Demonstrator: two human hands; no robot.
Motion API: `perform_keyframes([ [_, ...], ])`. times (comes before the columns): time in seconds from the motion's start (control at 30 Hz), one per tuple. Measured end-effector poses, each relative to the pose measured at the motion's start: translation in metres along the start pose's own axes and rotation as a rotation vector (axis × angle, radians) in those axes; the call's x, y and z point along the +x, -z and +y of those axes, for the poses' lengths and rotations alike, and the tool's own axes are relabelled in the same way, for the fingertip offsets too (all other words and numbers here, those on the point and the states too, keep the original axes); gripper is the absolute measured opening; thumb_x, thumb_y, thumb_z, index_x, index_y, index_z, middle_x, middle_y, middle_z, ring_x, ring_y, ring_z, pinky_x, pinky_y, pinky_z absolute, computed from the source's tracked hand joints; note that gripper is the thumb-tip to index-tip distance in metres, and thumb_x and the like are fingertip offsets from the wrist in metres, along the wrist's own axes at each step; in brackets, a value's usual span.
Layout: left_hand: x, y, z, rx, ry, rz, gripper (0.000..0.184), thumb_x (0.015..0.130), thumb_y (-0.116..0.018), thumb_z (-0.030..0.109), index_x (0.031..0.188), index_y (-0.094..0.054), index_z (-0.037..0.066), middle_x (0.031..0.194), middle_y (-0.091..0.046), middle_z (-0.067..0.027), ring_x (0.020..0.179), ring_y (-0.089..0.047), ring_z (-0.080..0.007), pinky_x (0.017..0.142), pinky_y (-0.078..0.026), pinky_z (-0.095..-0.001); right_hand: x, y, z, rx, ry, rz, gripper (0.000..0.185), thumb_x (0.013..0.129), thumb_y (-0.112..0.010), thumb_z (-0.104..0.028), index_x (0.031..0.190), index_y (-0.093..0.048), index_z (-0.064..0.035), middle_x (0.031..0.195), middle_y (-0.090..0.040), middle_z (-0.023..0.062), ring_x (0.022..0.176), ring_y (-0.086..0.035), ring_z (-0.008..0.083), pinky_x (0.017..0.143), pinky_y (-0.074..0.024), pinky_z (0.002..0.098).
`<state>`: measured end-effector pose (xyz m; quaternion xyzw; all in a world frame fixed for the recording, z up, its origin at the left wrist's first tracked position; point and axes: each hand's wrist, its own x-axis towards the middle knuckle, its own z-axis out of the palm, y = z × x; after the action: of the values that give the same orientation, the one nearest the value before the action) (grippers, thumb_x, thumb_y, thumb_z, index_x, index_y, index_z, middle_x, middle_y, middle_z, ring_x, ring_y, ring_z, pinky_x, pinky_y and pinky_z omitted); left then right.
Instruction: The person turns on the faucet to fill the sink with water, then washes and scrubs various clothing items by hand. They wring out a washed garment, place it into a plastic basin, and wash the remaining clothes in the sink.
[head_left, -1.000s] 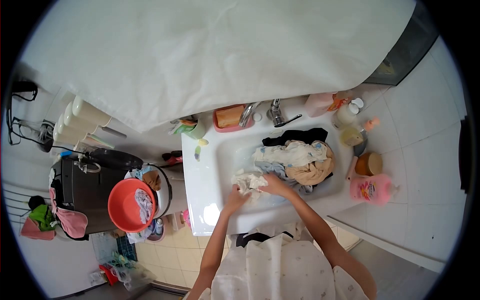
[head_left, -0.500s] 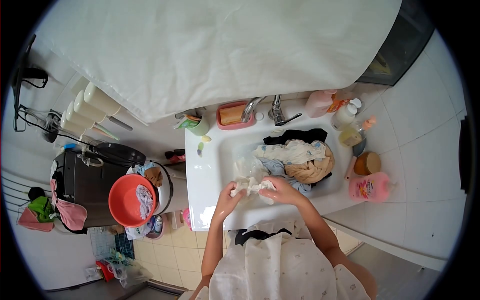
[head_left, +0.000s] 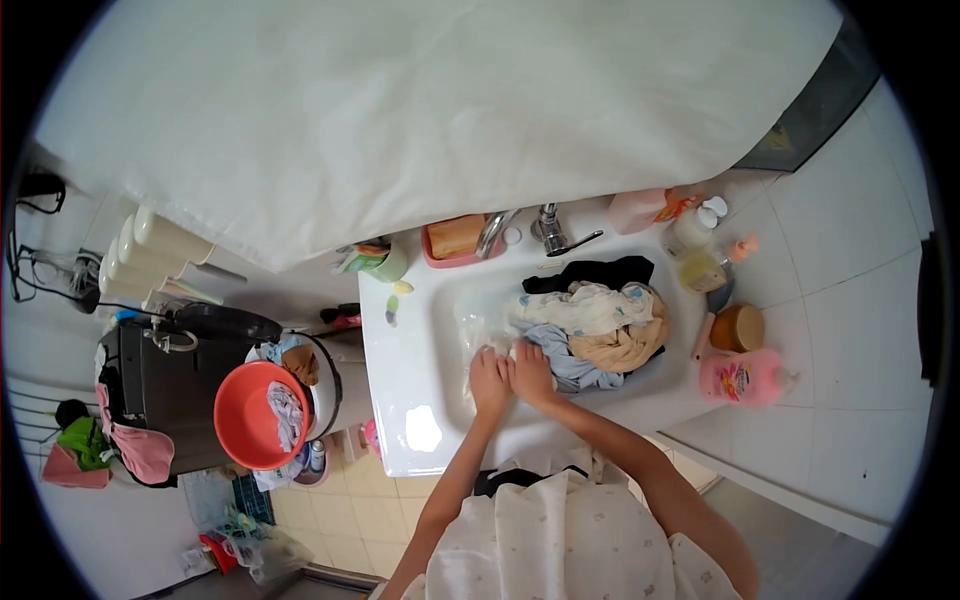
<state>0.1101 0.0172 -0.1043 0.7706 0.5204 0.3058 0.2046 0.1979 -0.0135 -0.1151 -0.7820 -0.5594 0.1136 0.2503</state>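
My left hand (head_left: 489, 384) and my right hand (head_left: 531, 374) are side by side, low in the white sink (head_left: 408, 375). Both sets of fingers are closed around a wet white cloth (head_left: 516, 349), which they mostly hide. Just right of my hands lies a heap of clothes: a light blue garment (head_left: 560, 352), a white patterned one (head_left: 580, 310), a tan one (head_left: 632, 338) and a black one (head_left: 590, 273). Cloudy water (head_left: 482, 318) shows at the basin's left side.
Behind the basin are the faucet (head_left: 549, 232) and a pink soap dish (head_left: 462, 262) with soap. Bottles and a pink jug (head_left: 742, 378) line the right rim; a green cup (head_left: 388, 265) stands at the back left. Further left sits an orange basin (head_left: 245, 425) with cloth in it.
My hands have come together and moved down into the basin with the white cloth, which was stretched between them before. The view has shifted slightly.
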Motion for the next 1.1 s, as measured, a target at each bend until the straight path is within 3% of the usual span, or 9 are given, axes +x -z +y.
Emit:
perform_keyframes([
  [0.33, 0.024, -0.025, -0.022, 0.031, 0.229, -0.054, 0.027, 0.081, -0.045, 0.022, 0.097, -0.05, 0.001, 0.082, -0.055, -0.0166, 0.072, -0.053, -0.0345, 0.061, -0.042, -0.0409, 0.024, -0.016, 0.005, -0.077, 0.069, -0.091, 0.031, 0.077, -0.047, -0.02, 0.101, -0.045, 0.0001, 0.091, -0.051, 0.0141, 0.087, -0.049, 0.0283, 0.069, -0.0413, 0.0405],
  [0.43, 0.03, -0.027, -0.024, -0.08, 0.364, -0.013, 0.026, 0.081, -0.043, 0.023, 0.094, -0.05, 0.002, 0.079, -0.054, -0.0211, 0.069, -0.053, -0.037, 0.06, -0.041, -0.0411, 0.025, -0.033, 0.02, 0.07, -0.095, -0.325, 0.029, 0.078, -0.046, -0.018, 0.099, -0.046, 0.0013, 0.089, -0.052, 0.0172, 0.083, -0.05, 0.0303, 0.068, -0.0419, 0.0434],
  [0.5, 0.04, -0.027, -0.027, -0.114, 0.479, -0.185, 0.028, 0.083, -0.043, 0.025, 0.093, -0.049, 0.001, 0.079, -0.054, -0.0212, 0.07, -0.054, -0.0331, 0.062, -0.042, -0.0392, 0.024, -0.076, 0.057, -0.063, 0.353, -0.061, 0.027, 0.079, -0.045, -0.015, 0.099, -0.047, 0.0018, 0.085, -0.054, 0.0204, 0.077, -0.052, 0.0321, 0.067, -0.0418, 0.0439],
  [0.53, 0.042, -0.032, -0.034, -0.117, 0.475, -0.186, 0.028, 0.083, -0.043, 0.025, 0.093, -0.049, 0.001, 0.079, -0.054, -0.0212, 0.07, -0.054, -0.0331, 0.062, -0.042, -0.0392, 0.028, -0.082, 0.063, -0.067, 0.351, -0.058, 0.027, 0.079, -0.045, -0.015, 0.099, -0.047, 0.0018, 0.085, -0.054, 0.0204, 0.077, -0.052, 0.0321, 0.067, -0.0418, 0.0439],
  [0.6, 0.037, -0.053, -0.063, -0.186, 0.45, -0.27, 0.03, 0.084, -0.042, 0.027, 0.094, -0.049, -0.001, 0.078, -0.056, -0.0177, 0.069, -0.054, -0.0281, 0.062, -0.042, -0.0373, 0.034, -0.088, 0.076, 0.126, 0.122, -0.404, 0.023, 0.079, -0.044, -0.014, 0.094, -0.051, 0.0016, 0.081, -0.056, 0.0209, 0.074, -0.054, 0.0313, 0.068, -0.042, 0.0429],
  [0.73, 0.052, -0.057, -0.089, -0.583, 0.535, -0.373, 0.027, 0.084, -0.042, 0.02, 0.092, -0.05, -0.005, 0.08, -0.057, -0.0174, 0.077, -0.054, -0.0269, 0.068, -0.041, -0.0372, 0.046, -0.103, 0.1, 0.273, -0.156, -0.58, 0.021, 0.081, -0.042, -0.015, 0.088, -0.053, 0.0015, 0.081, -0.057, 0.0202, 0.073, -0.055, 0.0305, 0.067, -0.0425, 0.0413],
  [0.83, 0.062, -0.034, -0.088, -0.469, 0.631, -0.576, 0.027, 0.081, -0.042, 0.013, 0.101, -0.049, -0.004, 0.089, -0.057, -0.0172, 0.087, -0.053, -0.0236, 0.075, -0.041, -0.0321, 0.067, -0.105, 0.11, 0.426, -0.435, -0.719, 0.022, 0.083, -0.041, -0.017, 0.083, -0.054, 0.0013, 0.08, -0.057, 0.0194, 0.072, -0.056, 0.0296, 0.066, -0.043, 0.0398],
  [1.03, 0.021, 0.02, -0.092, -0.468, 0.253, -0.356, 0.041, 0.072, -0.044, -0.002, 0.113, -0.041, -0.003, 0.094, -0.057, -0.0125, 0.087, -0.055, -0.0192, 0.075, -0.042, -0.0251, 0.05, 0.03, 0.04, 0.378, 0.046, -0.363, 0.023, 0.084, -0.044, -0.021, 0.085, -0.051, 0.0005, 0.08, -0.055, 0.0196, 0.074, -0.054, 0.0342, 0.065, -0.0415, 0.0376],
  [1.1, 0.017, 0.053, -0.072, -0.556, 0.362, -0.412, 0.042, 0.071, -0.044, -0.004, 0.113, -0.041, -0.002, 0.093, -0.057, -0.0117, 0.087, -0.055, -0.0191, 0.075, -0.042, -0.0254, 0.037, 0.037, 0.049, 0.419, 0.055, -0.31, 0.023, 0.084, -0.045, -0.021, 0.085, -0.051, 0.0005, 0.079, -0.055, 0.0195, 0.075, -0.053, 0.0352, 0.065, -0.0412, 0.0373],
])
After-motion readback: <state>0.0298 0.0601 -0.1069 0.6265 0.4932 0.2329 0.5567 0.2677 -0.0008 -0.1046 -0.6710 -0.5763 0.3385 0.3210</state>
